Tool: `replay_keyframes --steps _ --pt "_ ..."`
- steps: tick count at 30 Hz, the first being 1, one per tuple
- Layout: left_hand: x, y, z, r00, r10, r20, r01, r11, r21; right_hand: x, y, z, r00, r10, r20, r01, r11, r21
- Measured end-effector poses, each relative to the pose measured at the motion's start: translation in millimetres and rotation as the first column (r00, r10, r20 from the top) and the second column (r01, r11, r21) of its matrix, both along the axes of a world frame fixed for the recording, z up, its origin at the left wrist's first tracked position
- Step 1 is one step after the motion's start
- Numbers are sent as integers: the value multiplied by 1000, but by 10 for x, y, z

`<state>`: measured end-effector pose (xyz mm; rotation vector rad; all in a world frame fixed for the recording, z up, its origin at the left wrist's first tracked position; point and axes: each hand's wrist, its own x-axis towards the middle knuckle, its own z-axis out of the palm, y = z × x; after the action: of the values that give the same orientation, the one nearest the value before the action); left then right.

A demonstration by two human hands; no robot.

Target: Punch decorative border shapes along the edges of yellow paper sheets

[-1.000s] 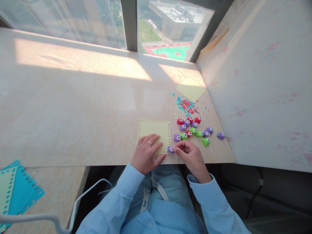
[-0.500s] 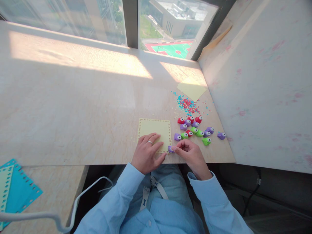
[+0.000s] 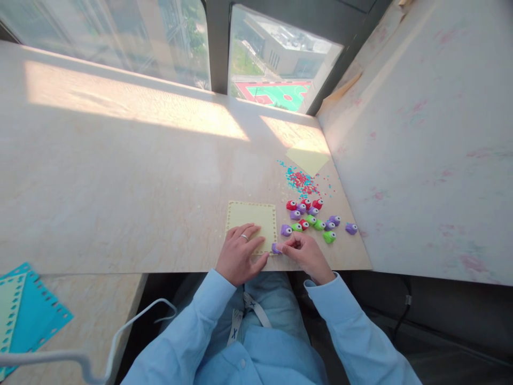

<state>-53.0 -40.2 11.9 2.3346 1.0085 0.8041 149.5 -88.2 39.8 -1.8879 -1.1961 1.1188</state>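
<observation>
A pale yellow sheet of paper (image 3: 249, 213) with small holes punched along its edges lies at the front of the counter. My left hand (image 3: 242, 251) rests on it, fingers spread, a ring on one finger. At the sheet's lower right corner sits a small purple craft punch (image 3: 275, 248), set over the paper's edge. The fingers of my right hand (image 3: 306, 254) are closed on this punch, thumb toward its top. Just beyond that hand lie several more purple, red and green craft punches (image 3: 319, 224).
Red and blue paper bits (image 3: 302, 182) are scattered behind the punches. Plain yellow sheets (image 3: 308, 160) lie farther back. A patterned panel (image 3: 420, 160) borders the right side. Punched blue sheets (image 3: 40, 313) and a white cable (image 3: 114, 342) are at lower left.
The view has shifted slightly, so the scene sits a little lower and the right side farther left. Both hands keep their places on the paper and the purple punch.
</observation>
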Motion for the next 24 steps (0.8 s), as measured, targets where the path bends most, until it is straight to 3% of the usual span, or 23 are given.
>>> replay_keyframes --steps 8,14,19,24 --pt "3 -7 -38 1000 11 7 -11 1000 -3 -111 -86 23 993 -119 -7 120 991 61" --pt "-3 -3 -45 1000 13 4 -13 1000 11 -136 -159 18 990 -132 -42 136 985 110" --pt "-3 2 -32 1000 8 -5 -8 1000 15 -126 -240 -49 983 -26 180 -14 977 213" --pt "3 7 -40 1000 10 -9 -10 1000 19 -4 -289 -64 936 -32 350 -75 955 286"
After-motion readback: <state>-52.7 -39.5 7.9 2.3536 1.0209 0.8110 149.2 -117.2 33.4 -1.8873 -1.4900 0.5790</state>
